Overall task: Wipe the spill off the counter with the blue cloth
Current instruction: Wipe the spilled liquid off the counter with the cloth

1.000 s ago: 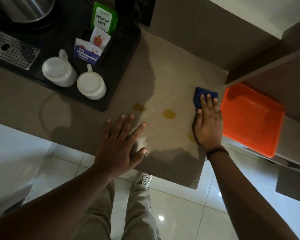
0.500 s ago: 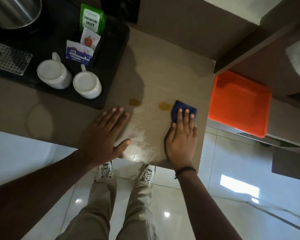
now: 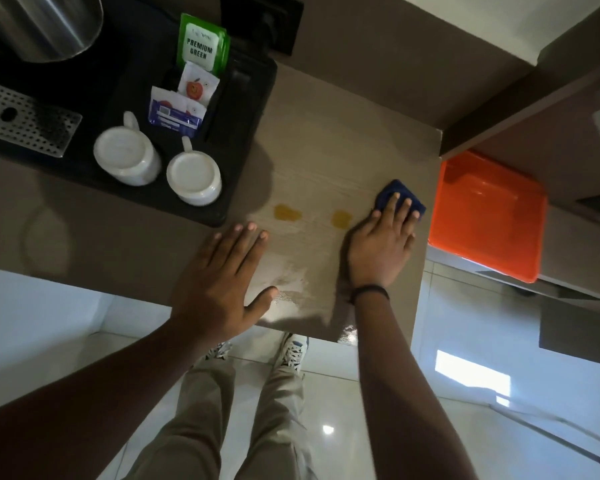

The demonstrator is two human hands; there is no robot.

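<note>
At the far left a perforated metal drip grate (image 3: 21, 121) sits on a black rectangular tray (image 3: 246, 133), with a shiny steel vessel (image 3: 45, 26) behind it. Two white ceramic mugs (image 3: 127, 157) stand upside down on the tray, and behind them are sachets: a blue-and-white one (image 3: 174, 114), a white one with a red fruit picture (image 3: 196, 86), and a green packet (image 3: 201, 46) reading "PREMIUM GREEN"; the smaller print above is unreadable.

The left hand (image 3: 219, 282) lies flat on the beige wood-grain counter (image 3: 343, 133), fingers spread, holding nothing. Just beyond its fingertips is a yellow-orange spill patch (image 3: 286, 213); a second patch (image 3: 341, 219) lies to the right, touching the right thumb's side. A pale wet sheen shows between the hands near the counter's front edge.

The right hand (image 3: 381, 251), a dark band at its wrist, presses flat with fingers together on the folded dark blue cloth (image 3: 390, 192). The cloth lies under the fingertips near the counter's right edge, just right of the second patch. Further right sits an orange plastic tray (image 3: 489, 216).
</note>
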